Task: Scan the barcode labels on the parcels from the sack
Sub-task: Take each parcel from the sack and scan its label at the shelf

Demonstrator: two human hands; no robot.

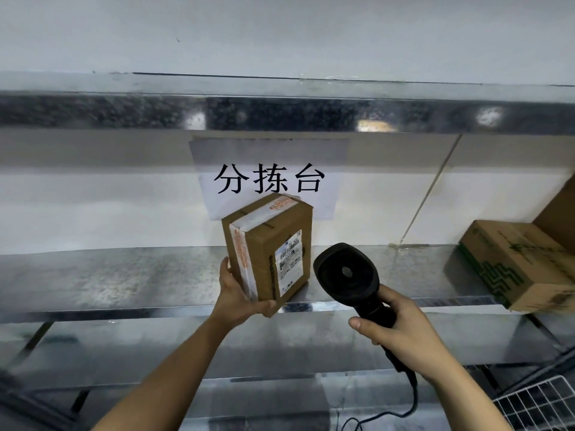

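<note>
A small brown cardboard parcel point(268, 247) with clear and orange tape is held upright above the metal shelf. My left hand point(238, 293) grips its lower left corner from below. A white barcode label point(291, 261) on the parcel's right face is turned toward the scanner. My right hand point(401, 328) is wrapped round the handle of a black corded barcode scanner point(347, 273), whose head sits just right of the label. No sack is in view.
A galvanised metal shelf point(124, 278) runs across the view, with a second shelf edge point(280, 112) above. A paper sign point(269, 178) hangs on the wall behind. A green-printed carton point(522, 262) lies at the right. A white wire basket point(541, 405) is at the lower right.
</note>
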